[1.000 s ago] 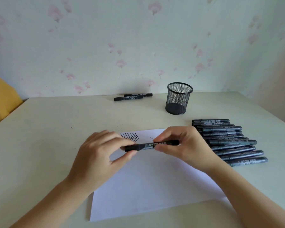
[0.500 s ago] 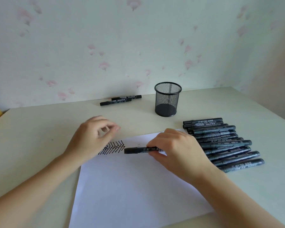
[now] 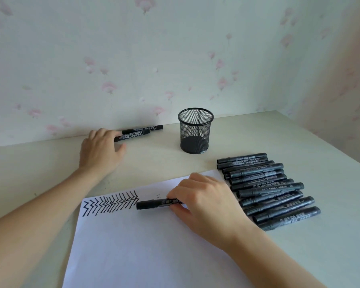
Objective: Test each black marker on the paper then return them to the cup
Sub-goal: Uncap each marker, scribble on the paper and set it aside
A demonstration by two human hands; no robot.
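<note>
The right hand (image 3: 204,202) pinches a capped marker (image 3: 154,204) lying on the paper (image 3: 146,246) (beside the zigzags) — lift it cleanly toward the empty cup (image 3: 195,130), while the left hand (image 3: 101,151), fingers relaxed, touches two markers (image 3: 139,133) at the desk's (image 3: 50,163) back.

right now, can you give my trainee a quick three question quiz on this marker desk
1. True or false: the mesh cup holds markers.
2. Which hand grips the marker lying on the paper: A left, B right?
3. Fill in: the left hand reaches the two markers by the ____.

Key: 1 false, it looks empty. 2 B, the right hand. 3 wall.
</note>
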